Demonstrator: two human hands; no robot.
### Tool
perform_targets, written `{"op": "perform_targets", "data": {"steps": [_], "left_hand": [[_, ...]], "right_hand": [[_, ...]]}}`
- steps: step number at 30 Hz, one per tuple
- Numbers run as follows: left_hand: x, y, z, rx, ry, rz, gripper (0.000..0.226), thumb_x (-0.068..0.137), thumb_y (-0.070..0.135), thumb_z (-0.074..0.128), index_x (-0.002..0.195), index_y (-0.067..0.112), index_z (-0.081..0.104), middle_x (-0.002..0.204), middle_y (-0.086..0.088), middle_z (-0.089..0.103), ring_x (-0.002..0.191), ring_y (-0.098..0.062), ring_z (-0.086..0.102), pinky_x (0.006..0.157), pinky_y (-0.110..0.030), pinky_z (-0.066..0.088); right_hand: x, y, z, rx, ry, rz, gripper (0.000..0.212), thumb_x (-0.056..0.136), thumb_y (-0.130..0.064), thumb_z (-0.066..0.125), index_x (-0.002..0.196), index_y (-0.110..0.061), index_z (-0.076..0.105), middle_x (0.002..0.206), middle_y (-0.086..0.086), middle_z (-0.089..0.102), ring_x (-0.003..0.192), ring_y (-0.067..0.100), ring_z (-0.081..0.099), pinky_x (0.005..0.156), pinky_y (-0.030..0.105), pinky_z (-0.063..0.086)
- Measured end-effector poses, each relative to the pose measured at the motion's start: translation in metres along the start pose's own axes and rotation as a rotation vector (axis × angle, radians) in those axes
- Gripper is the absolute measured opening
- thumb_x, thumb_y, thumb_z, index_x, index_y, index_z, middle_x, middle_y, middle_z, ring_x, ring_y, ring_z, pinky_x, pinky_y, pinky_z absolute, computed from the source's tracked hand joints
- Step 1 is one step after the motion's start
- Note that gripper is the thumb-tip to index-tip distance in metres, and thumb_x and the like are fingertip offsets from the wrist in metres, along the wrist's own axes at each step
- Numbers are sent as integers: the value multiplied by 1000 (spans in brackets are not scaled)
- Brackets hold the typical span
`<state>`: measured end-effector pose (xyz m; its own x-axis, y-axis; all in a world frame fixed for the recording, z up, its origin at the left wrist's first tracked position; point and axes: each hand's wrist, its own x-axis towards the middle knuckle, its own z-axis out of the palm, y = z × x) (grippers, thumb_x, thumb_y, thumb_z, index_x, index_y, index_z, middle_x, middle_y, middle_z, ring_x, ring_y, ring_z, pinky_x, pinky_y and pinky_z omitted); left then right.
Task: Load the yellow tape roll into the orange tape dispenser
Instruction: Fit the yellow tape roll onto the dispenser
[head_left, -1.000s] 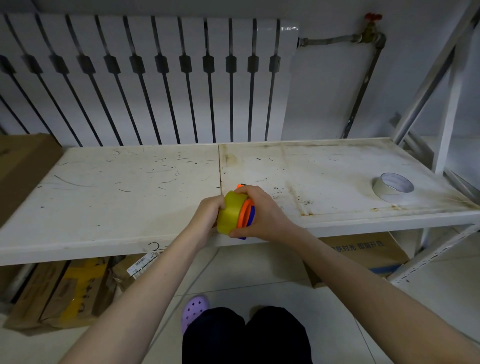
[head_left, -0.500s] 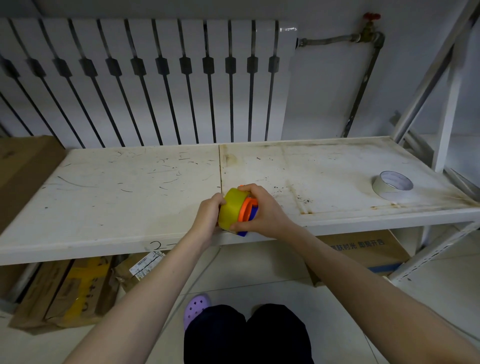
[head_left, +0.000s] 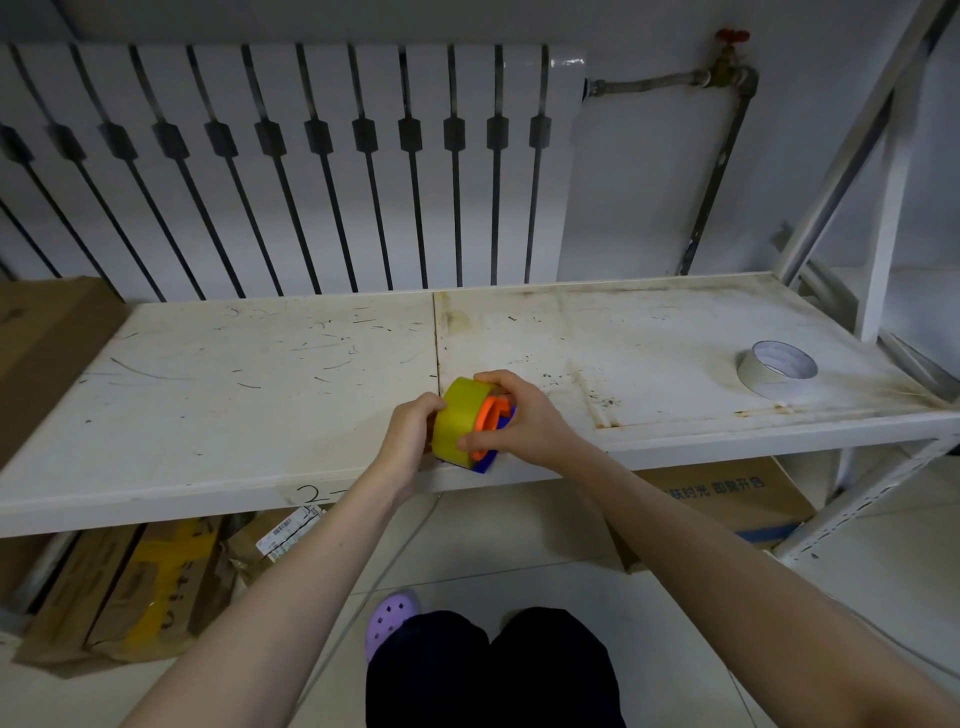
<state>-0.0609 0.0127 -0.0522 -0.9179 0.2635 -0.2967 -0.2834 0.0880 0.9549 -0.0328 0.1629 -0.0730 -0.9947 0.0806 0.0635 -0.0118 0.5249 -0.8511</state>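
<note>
My left hand (head_left: 410, 441): grips the left face of the yellow tape roll (head_left: 457, 415). Roll: on edge at the shelf (head_left: 234, 415) front, against the orange dispenser (head_left: 487, 414). My right hand (head_left: 527, 423): wrapped round the dispenser, thumb on the roll. Far right: white tape roll (head_left: 777, 368), flat.

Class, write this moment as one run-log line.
step: loading | left hand: holds yellow tape roll | right hand: grips orange tape dispenser | place: shelf front edge | white tape roll: idle, far right

Glossy yellow tape roll (head_left: 456, 422), smooth plastic on the orange tape dispenser (head_left: 486, 414), scuffed matt shelf (head_left: 260, 395), brown cardboard box (head_left: 727, 501).
</note>
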Motion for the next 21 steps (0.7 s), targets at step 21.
{"op": "perform_targets", "data": {"steps": [21], "left_hand": [[2,-16,1,-28,11,31,57,63,29,41,109,1,61,101,-19,60,92,-30,55,70,-35,46]], "right_hand": [[5,-1,-11,179,-77,241,49,71,-36,77,113,-16,62,109,3,62,100,19,57,71,24,49]]}}
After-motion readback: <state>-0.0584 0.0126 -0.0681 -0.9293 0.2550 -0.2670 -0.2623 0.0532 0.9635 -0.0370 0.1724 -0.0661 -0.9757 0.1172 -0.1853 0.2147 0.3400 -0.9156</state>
